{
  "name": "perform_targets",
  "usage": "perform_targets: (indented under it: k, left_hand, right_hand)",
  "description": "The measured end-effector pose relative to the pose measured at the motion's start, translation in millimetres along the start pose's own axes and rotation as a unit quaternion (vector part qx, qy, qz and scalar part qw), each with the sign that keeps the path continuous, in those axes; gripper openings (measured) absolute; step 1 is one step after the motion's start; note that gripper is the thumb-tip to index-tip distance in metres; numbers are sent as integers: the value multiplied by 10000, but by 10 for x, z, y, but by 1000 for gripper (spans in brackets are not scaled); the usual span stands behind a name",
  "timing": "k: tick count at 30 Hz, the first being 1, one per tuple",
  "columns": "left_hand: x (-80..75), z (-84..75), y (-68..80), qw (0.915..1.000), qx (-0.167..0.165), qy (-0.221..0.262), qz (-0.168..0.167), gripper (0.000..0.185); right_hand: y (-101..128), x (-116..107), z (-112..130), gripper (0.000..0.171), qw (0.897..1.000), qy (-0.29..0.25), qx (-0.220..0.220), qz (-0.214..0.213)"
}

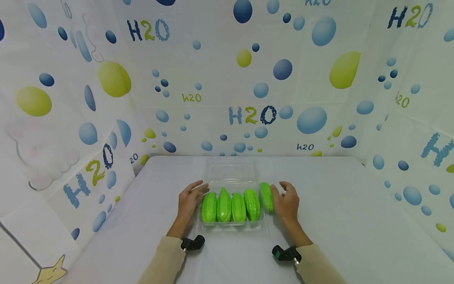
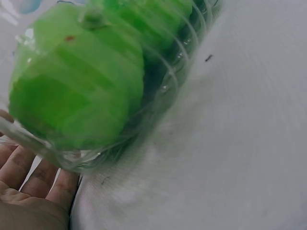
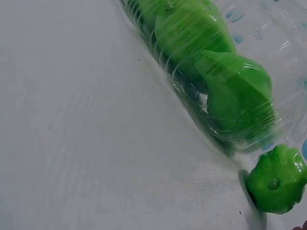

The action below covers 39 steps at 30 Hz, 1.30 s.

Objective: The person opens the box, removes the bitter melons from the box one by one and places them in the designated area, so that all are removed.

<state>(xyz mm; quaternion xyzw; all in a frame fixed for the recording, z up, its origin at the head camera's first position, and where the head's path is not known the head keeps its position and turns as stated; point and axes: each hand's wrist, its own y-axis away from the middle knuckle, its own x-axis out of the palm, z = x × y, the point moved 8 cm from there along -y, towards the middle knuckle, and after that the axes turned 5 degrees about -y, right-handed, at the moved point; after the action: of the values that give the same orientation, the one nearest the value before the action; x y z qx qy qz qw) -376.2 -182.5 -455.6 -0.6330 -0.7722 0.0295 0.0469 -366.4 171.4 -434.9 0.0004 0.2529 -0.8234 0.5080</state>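
Observation:
Several shiny green ridged vegetables, which look like bitter melons (image 1: 224, 207), lie side by side in a clear plastic clamshell box (image 1: 230, 223). The box's lid (image 1: 230, 170) is folded back behind it. My left hand (image 1: 188, 200) is at the box's left side, fingers stretched along the wall; in the left wrist view its fingers (image 2: 41, 177) lie against the box's edge. One more bitter melon (image 1: 266, 197) lies on the table just right of the box. Beside it is my right hand (image 1: 286, 201), thumb close to or touching it, fingers loosely bent. The right wrist view barely shows that hand.
A white cloth covers the table (image 1: 330, 197). Behind it and at both sides hang white curtains (image 1: 213, 71) printed with blue and green dots and H2O lettering. Each wrist wears a small black camera (image 1: 193, 243).

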Motion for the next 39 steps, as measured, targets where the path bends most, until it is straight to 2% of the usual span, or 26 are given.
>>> perform_targets:
  k: [7, 13, 19, 23, 32, 39]
  left_hand:
    - [-4, 2, -5, 10000, 11, 17, -8, 41]
    - [-1, -13, -14, 10000, 84, -17, -21, 40]
    - [-7, -18, 3, 9999, 38, -96, -47, 41]
    - [-17, -14, 17, 9999, 38, -120, -50, 41]
    - [-10, -24, 31, 9999, 87, -61, -59, 38]
    - [1, -28, 33, 10000, 42, 15, -26, 39]
  right_hand:
    - [21, 2, 146, 38, 9987, -212, -456, -73]
    - [43, 22, 304, 38, 9951, -614, -769, 76]
    - [101, 104, 423, 40, 9916, -1123, -431, 470]
    - [177, 183, 542, 43, 9880, -1230, -297, 883]
    - [402, 409, 825, 51, 9746, -876, -1016, 1795]
    - [518, 532, 892, 53, 9691, -303, -965, 2250]
